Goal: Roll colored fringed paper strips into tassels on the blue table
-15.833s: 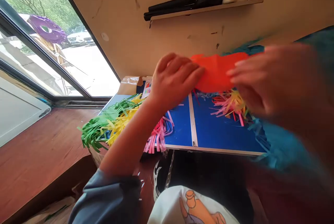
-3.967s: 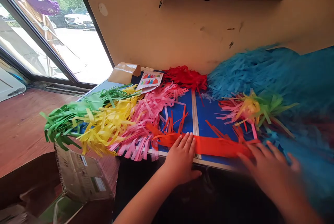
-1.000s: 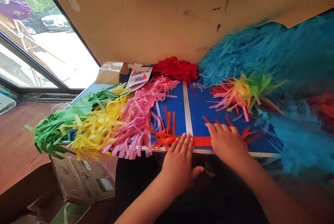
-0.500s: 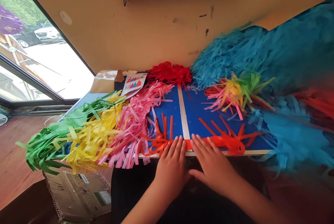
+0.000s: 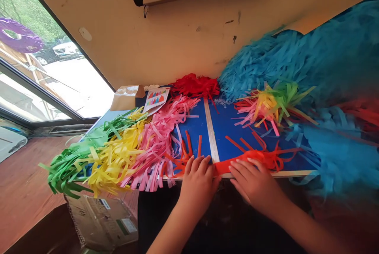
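Note:
A red tissue-paper tassel point(image 5: 223, 166) lies crosswise along the front edge of the blue table, with fringed strips at both ends and a flat band in its middle. My left hand point(image 5: 197, 177) has its fingers bent over the left part of the band, its thumb at the table edge; it grips the paper there. My right hand point(image 5: 253, 179) rests palm down on the right part, fingers stretched across the paper. The paper beneath both hands is hidden. To the left of my left hand lies a pink tassel point(image 5: 155, 133).
Yellow point(image 5: 118, 153) and green tassels point(image 5: 94, 137) overhang the table's left side. A multicoloured tassel point(image 5: 268, 106), a red pile point(image 5: 195, 85) and large blue fringe point(image 5: 266, 60) lie behind and right. A printed card point(image 5: 156, 99) and cardboard box point(image 5: 102, 220) are also there.
My right hand has slid right along the red band, away from my left hand. The fingers of my left hand have gone from flat to bent. The view has shifted slightly.

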A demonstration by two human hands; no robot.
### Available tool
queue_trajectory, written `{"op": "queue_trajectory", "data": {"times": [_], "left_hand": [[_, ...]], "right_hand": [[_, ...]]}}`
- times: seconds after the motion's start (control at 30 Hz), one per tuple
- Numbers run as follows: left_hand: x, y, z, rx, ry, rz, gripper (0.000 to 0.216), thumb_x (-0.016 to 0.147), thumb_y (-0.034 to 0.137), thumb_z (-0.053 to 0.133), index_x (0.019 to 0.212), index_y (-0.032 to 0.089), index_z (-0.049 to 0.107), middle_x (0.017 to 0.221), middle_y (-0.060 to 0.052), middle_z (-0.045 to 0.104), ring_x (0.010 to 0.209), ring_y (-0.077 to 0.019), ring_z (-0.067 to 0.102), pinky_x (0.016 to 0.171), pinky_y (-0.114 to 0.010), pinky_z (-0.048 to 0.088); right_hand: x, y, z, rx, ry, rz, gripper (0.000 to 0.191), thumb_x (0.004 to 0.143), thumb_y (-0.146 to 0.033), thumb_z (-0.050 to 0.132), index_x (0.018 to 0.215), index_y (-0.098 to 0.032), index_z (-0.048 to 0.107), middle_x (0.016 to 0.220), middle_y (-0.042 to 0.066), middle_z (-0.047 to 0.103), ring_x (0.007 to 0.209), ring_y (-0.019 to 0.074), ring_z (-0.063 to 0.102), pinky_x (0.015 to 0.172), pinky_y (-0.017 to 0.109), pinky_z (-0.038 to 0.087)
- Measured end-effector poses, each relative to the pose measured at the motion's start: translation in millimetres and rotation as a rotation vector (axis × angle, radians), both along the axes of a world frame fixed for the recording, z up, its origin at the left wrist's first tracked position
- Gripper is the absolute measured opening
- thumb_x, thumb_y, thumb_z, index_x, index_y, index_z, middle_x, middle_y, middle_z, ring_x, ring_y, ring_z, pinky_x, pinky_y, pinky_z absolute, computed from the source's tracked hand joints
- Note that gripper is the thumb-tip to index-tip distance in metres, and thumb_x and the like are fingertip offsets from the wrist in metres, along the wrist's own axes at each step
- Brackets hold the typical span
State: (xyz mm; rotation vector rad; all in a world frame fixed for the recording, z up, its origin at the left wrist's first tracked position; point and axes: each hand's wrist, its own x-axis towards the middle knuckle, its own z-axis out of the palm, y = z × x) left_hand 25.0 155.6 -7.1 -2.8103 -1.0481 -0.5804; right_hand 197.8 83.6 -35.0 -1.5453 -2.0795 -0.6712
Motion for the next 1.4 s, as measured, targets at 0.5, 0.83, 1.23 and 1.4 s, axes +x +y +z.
{"op": "queue_trajectory", "data": {"times": [0.5, 0.83, 1.23, 1.4], "left_hand": [[6, -2, -4.0, 0.176, 0.136, -0.207, 0.005, 0.082, 0.017, 0.054, 0.078, 0.020, 0.054, 0.075, 0.001, 0.058, 0.066, -0.0160, 0.050, 0.058, -0.030, 0.036], [19, 4, 2.1, 0.025, 0.199, -0.209, 0.004, 0.083, 0.019, 0.054, 0.080, 0.020, 0.051, 0.082, 0.000, 0.056, 0.071, -0.0179, 0.050, 0.061, -0.031, 0.041], [7, 14, 5.6, -0.121, 0.229, -0.199, 0.011, 0.089, 0.021, 0.044, 0.085, 0.019, 0.054, 0.086, -0.002, 0.055, 0.080, -0.0177, 0.052, 0.067, -0.031, 0.046], [3, 17, 9.0, -0.088, 0.230, -0.126, 0.010, 0.086, 0.020, 0.047, 0.081, 0.019, 0.056, 0.084, -0.003, 0.056, 0.081, -0.0188, 0.052, 0.074, -0.035, 0.046]], "right_hand": [[13, -4, 13.5, -0.078, 0.017, -0.034, 0.025, 0.087, -0.015, 0.042, 0.067, -0.016, 0.056, 0.071, 0.003, 0.058, 0.069, 0.0153, 0.047, 0.066, 0.030, 0.028], [17, 3, 20.9, -0.200, 0.178, -0.051, 0.024, 0.088, -0.022, 0.041, 0.070, -0.018, 0.056, 0.075, 0.003, 0.058, 0.076, 0.0163, 0.047, 0.076, 0.032, 0.027], [24, 7, 25.9, -0.332, 0.062, -0.169, 0.020, 0.086, -0.019, 0.042, 0.071, -0.019, 0.056, 0.077, 0.003, 0.056, 0.075, 0.0166, 0.047, 0.072, 0.031, 0.028], [27, 9, 30.3, -0.383, 0.040, -0.281, 0.019, 0.084, -0.021, 0.044, 0.071, -0.021, 0.058, 0.081, 0.003, 0.055, 0.077, 0.0173, 0.047, 0.073, 0.033, 0.027]]}}
